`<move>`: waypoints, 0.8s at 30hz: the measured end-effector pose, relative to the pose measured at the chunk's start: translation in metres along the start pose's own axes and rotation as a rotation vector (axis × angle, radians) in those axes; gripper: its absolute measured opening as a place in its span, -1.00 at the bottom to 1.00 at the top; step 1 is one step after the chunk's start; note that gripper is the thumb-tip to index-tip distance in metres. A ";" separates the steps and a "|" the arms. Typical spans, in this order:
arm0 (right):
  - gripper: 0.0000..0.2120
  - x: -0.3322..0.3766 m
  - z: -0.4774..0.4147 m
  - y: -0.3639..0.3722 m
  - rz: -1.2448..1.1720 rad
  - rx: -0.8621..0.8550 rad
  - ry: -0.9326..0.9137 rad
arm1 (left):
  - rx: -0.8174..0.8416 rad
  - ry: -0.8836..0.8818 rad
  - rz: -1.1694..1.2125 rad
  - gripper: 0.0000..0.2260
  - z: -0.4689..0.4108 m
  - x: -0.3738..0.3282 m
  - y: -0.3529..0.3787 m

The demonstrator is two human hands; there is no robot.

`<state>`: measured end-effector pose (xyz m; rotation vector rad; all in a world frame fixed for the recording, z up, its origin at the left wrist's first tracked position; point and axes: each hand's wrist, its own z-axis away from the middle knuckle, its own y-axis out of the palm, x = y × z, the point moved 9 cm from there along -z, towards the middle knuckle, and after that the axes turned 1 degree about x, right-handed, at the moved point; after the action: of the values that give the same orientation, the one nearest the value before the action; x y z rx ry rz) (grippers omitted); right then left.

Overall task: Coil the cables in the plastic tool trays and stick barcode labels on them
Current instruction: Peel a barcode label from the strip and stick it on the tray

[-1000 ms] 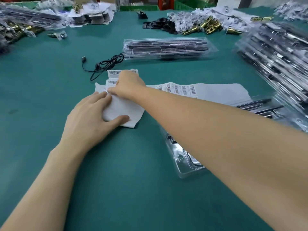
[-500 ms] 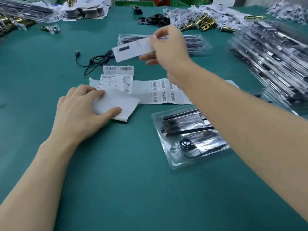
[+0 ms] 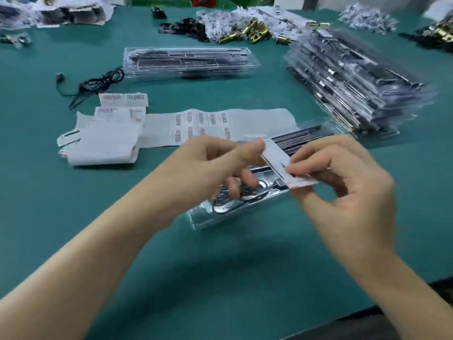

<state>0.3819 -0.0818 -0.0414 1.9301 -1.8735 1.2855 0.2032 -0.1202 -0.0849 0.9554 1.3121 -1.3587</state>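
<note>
Green mat [image 3: 220, 271]; label [image 3: 276, 158] in right grip [image 3: 343, 182]

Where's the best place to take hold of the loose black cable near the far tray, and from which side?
Likely the bunched middle of the cable, pinched from above: it lies flat on the mat, the strands gather there, and the far tray crowds its right end. The plug end trails off thin.

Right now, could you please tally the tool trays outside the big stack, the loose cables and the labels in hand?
Tool trays: 2, far tray, near tray
Loose cable: 1
Held label: 1, pinched by left hand and right hand
Total: 4
</note>
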 end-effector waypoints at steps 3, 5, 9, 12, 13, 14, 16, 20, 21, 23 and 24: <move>-0.81 0.002 0.010 0.003 0.014 0.054 0.023 | -0.018 0.020 0.117 -0.76 -0.005 -0.004 0.020; -0.67 -0.008 0.013 0.001 -0.055 0.106 0.126 | -0.059 0.012 0.137 -0.80 -0.007 0.002 0.017; -0.84 -0.049 0.022 -0.001 -0.401 0.088 0.641 | 0.023 0.033 0.049 -0.90 -0.005 0.007 0.030; -0.85 -0.055 0.031 0.016 -0.368 0.238 0.747 | 0.029 0.087 -0.088 -0.93 -0.004 0.006 0.040; -0.86 -0.055 0.032 0.015 -0.340 0.221 0.745 | -0.012 0.130 -0.164 -0.92 -0.004 0.003 0.036; -0.83 -0.058 0.035 0.011 -0.327 0.182 0.758 | -0.065 0.177 -0.289 -0.89 -0.003 0.002 0.030; -0.74 -0.068 0.048 0.002 -0.343 0.097 0.852 | -0.126 0.239 -0.706 -0.71 0.001 0.002 0.021; -0.74 -0.078 0.080 0.011 -0.362 0.199 1.045 | -0.112 0.213 -1.001 -0.58 0.007 0.015 0.020; -0.74 -0.077 0.085 0.017 -0.373 0.246 1.064 | -0.124 0.231 -0.980 -0.63 0.007 0.014 0.021; -0.73 -0.074 0.091 0.025 -0.382 0.317 1.089 | -0.157 0.247 -0.906 -0.72 0.008 0.013 0.018; -0.72 -0.073 0.093 0.027 -0.379 0.340 1.104 | -0.173 0.255 -0.871 -0.76 0.009 0.011 0.016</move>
<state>0.4118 -0.0931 -0.1579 1.1092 -0.7437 1.9898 0.2175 -0.1295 -0.0985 0.4347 2.1482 -1.7421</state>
